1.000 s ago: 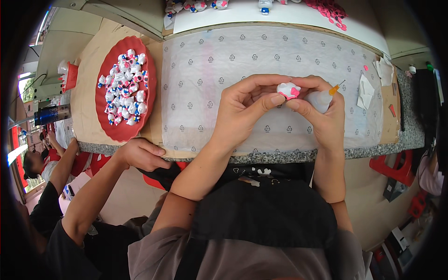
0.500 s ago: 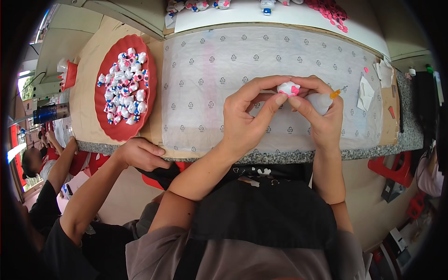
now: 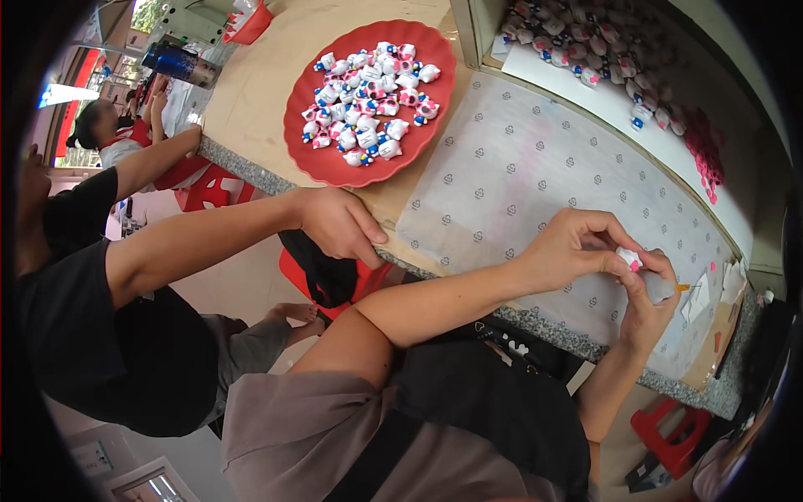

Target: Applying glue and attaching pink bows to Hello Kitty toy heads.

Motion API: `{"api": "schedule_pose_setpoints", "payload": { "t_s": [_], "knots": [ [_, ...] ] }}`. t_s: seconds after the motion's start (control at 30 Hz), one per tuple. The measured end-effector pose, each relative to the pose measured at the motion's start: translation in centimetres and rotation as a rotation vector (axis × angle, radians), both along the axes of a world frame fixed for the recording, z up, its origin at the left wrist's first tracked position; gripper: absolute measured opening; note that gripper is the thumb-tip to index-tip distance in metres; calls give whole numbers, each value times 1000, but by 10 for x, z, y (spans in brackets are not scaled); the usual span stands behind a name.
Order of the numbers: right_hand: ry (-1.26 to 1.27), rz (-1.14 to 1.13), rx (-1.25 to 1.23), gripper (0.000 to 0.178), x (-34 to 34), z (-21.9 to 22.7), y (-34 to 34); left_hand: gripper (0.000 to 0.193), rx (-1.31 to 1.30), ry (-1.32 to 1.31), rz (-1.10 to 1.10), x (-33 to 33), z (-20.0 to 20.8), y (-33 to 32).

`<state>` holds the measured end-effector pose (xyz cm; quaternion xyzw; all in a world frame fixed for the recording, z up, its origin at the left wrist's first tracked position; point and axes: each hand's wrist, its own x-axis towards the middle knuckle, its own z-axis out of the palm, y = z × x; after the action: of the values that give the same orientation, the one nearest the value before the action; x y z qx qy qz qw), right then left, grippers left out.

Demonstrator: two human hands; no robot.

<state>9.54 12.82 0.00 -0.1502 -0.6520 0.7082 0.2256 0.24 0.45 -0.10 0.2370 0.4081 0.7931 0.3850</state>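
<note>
1. Figurine [image 3: 629, 258]: smooth, hard-looking, likely plastic.
2. Bottle [image 3: 659, 289]: translucent, smooth plastic; its nozzle [image 3: 682, 288] looks like orange plastic.
3. Tray [image 3: 428, 136]: smooth red plastic with a soft sheen.
4. Piled figurines [image 3: 368, 99]: smooth, glossy, plastic-looking.
5. Sheet [image 3: 485, 197]: thin, slightly wrinkled, paper or film, cannot tell which.
6. Worktop [image 3: 251, 170]: speckled, stone-like edge.
7. Board [image 3: 255, 92]: matt brown, like cardboard.
8. Scrap [image 3: 697, 301]: creased white paper.
9. Apron [image 3: 493, 418]: matt black cloth.
10. Flask [image 3: 180, 65]: glossy, dark blue.

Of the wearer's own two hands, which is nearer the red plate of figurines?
Left. In the picture, the left hand is below and right of the red plate; the right hand is farther off in the same direction.
</note>
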Motion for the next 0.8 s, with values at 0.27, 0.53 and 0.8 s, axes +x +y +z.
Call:
{"api": "schedule_pose_setpoints", "payload": {
  "t_s": [0.27, 0.53, 0.8],
  "knots": [
    [42, 71, 20, 20, 1, 12, 2, 17, -16, 136, -25, -6, 3, 1],
    [23, -106, -64, 37, -11, 26, -2, 27, -104, 454, 804, -52, 40, -50],
    [266, -151, -185, 42, 4, 10, 7, 32, -575, 1161, 592, -73, 58, 36]
  ]
}}
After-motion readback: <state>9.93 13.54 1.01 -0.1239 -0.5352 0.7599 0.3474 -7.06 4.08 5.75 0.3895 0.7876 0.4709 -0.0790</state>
